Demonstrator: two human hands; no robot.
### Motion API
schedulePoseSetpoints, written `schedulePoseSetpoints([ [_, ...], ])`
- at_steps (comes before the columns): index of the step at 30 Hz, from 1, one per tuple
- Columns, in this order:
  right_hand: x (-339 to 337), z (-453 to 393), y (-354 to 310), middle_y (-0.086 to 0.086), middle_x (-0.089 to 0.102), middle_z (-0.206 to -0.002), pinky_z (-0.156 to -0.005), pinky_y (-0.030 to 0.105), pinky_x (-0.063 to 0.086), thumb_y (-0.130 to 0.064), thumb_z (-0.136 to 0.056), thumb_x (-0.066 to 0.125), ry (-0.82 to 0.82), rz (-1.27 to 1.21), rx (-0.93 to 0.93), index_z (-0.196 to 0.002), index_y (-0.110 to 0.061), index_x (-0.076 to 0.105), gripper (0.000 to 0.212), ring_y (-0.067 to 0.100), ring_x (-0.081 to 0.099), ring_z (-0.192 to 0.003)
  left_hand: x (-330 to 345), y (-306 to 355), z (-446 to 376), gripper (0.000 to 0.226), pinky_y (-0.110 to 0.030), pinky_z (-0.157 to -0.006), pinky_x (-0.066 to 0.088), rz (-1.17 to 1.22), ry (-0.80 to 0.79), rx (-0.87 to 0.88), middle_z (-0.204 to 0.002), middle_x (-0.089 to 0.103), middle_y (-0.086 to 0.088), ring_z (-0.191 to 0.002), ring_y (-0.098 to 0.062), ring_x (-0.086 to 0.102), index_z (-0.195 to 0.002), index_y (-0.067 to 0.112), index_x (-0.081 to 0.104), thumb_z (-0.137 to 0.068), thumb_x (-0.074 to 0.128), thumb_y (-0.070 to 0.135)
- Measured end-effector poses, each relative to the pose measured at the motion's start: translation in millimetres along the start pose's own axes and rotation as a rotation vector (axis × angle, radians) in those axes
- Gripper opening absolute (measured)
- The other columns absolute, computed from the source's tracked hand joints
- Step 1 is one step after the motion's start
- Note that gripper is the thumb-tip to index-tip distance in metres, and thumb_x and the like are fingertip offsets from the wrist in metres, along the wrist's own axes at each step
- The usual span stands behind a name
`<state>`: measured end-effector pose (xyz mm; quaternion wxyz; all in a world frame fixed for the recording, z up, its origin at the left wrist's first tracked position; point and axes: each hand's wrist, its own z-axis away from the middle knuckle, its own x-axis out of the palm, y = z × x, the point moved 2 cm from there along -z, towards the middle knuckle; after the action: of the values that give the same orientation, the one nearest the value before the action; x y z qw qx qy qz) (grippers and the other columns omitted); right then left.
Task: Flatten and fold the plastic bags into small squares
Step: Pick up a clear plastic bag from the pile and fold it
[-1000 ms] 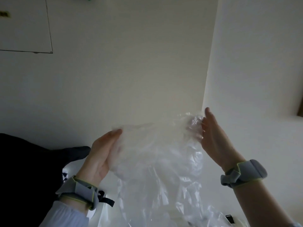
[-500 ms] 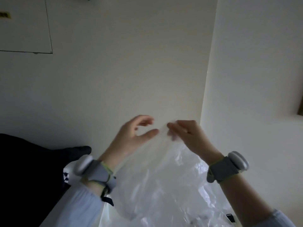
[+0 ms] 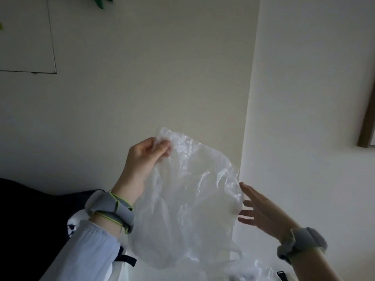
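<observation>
Pale wall fills the far background, meeting a second wall face at a vertical corner right of centre; a thin-framed panel hangs at far left, a green leaf tip shows at the top edge, and a dark frame edge sits at far right. A clear plastic bag is held up in the air at centre, crumpled and hanging loose. The left hand pinches the bag's upper left corner between thumb and curled fingers. The right hand is spread wide with straight fingers, its fingertips at the bag's right edge; whether they touch cannot be told. Each wrist bears a grey band. More clear plastic lies on a white surface at near right. A dark mass occupies the near left.
</observation>
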<state>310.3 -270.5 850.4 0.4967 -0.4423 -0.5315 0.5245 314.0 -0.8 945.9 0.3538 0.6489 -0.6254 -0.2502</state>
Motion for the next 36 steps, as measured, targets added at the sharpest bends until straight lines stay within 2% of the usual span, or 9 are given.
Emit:
schedulePoseSetpoints([
  [4, 0.2, -7.8, -13.1, 0.024, 0.06, -0.1, -0.066, 0.03, 0.055, -0.037, -0.04, 0.09, 0.056, -0.273, -0.233, -0.104, 0.0, 0.062, 0.079, 0.026, 0.063, -0.077, -3.0, -5.7, -0.1, 0.021, -0.012, -0.052, 0.04, 0.08, 0.106, 0.015, -0.053, 0.063, 0.012, -0.05, 0.001, 0.052, -0.068, 0.02, 0.06, -0.089, 0.057, 0.018],
  [8, 3.3, 0.6, -33.1, 0.015, 0.066, -0.111, -0.072, 0.034, 0.057, -0.048, -0.067, 0.068, -0.097, -0.415, -0.314, -0.12, -0.006, 0.055, 0.07, 0.027, 0.066, -0.093, -11.7, -6.4, 0.3, 0.027, -0.018, -0.062, 0.041, 0.201, 0.162, 0.062, -0.054, 0.058, 0.013, -0.054, 0.001, 0.051, -0.065, 0.019, 0.059, -0.091, 0.055, 0.012],
  [11, 13.4, 10.1, -40.5, 0.015, 0.067, -0.112, -0.075, 0.033, 0.056, -0.047, -0.057, 0.082, -0.169, -0.287, -0.411, -0.12, -0.007, 0.054, 0.08, 0.027, 0.065, -0.102, -9.7, -6.6, 0.9, 0.038, -0.016, -0.064, 0.048, 0.317, 0.162, 0.0, -0.058, 0.061, 0.011, -0.057, 0.0, 0.057, -0.057, 0.021, 0.066, -0.091, 0.054, 0.011],
  [16, 13.3, 12.0, -51.6, 0.008, 0.065, -0.069, -0.057, 0.017, 0.048, -0.033, -0.051, 0.084, 0.007, -0.242, -0.584, -0.097, -0.005, 0.062, 0.058, 0.014, 0.06, -0.062, -8.2, -9.7, -5.0, 0.023, -0.011, -0.059, 0.051, 0.491, 0.257, -0.206, -0.066, 0.071, 0.013, -0.064, 0.003, 0.066, -0.082, 0.017, 0.063, -0.094, 0.047, 0.028],
  [20, 1.3, 14.4, -60.8, -0.004, 0.046, -0.048, -0.045, 0.013, 0.031, -0.028, -0.076, 0.062, 0.195, 0.012, -0.736, -0.08, -0.008, 0.062, 0.021, 0.006, 0.039, -0.046, -15.0, -14.3, -5.7, 0.027, -0.011, -0.067, 0.049, 0.461, 0.156, -0.311, -0.072, 0.071, 0.018, -0.068, 0.008, 0.065, -0.091, 0.023, 0.061, -0.097, 0.038, 0.036],
  [23, -21.3, 11.5, -67.9, -0.004, 0.033, -0.039, -0.042, 0.013, 0.022, -0.039, -0.082, 0.063, 0.377, 0.379, -0.808, -0.047, -0.013, 0.055, 0.044, 0.007, 0.028, -0.041, -27.3, -19.5, -9.7, 0.036, -0.013, -0.073, 0.046, 0.486, 0.142, -0.347, -0.07, 0.072, 0.016, -0.066, 0.007, 0.066, -0.085, 0.021, 0.067, -0.098, 0.037, 0.035],
  [28, -51.6, 7.5, -68.9, -0.004, 0.039, -0.033, -0.046, 0.01, 0.03, -0.069, -0.068, 0.043, 0.52, 0.708, -0.758, -0.038, -0.013, 0.048, 0.064, 0.01, 0.036, -0.037, -35.5, -33.3, -8.7, 0.027, -0.008, -0.058, 0.049, 0.324, 0.123, -0.329, -0.068, 0.072, 0.012, -0.064, 0.005, 0.066, -0.084, 0.016, 0.067, -0.096, 0.043, 0.021],
  [31, -48.4, 2.3, -62.7, -0.012, 0.056, -0.059, -0.068, 0.027, 0.033, -0.084, -0.064, 0.035, 0.492, 0.998, -0.708, -0.046, -0.02, 0.059, 0.071, 0.005, 0.048, -0.063, -32.1, -33.3, -9.8, 0.04, -0.01, -0.059, 0.051, 0.3, 0.143, -0.266, -0.063, 0.072, 0.006, -0.061, 0.001, 0.066, -0.061, 0.013, 0.074, -0.091, 0.049, 0.004],
  [36, 2.4, 3.8, -73.5, -0.004, 0.064, -0.102, -0.084, 0.038, 0.035, -0.066, -0.072, 0.051, 0.55, 1.062, -1.016, -0.086, -0.023, 0.07, 0.048, 0.02, 0.052, -0.1, -13.5, -27.0, -11.9, 0.03, -0.01, -0.059, 0.049, 0.128, 0.106, -0.135, -0.061, 0.07, 0.01, -0.059, 0.001, 0.063, -0.074, 0.019, 0.065, -0.092, 0.048, 0.002],
])
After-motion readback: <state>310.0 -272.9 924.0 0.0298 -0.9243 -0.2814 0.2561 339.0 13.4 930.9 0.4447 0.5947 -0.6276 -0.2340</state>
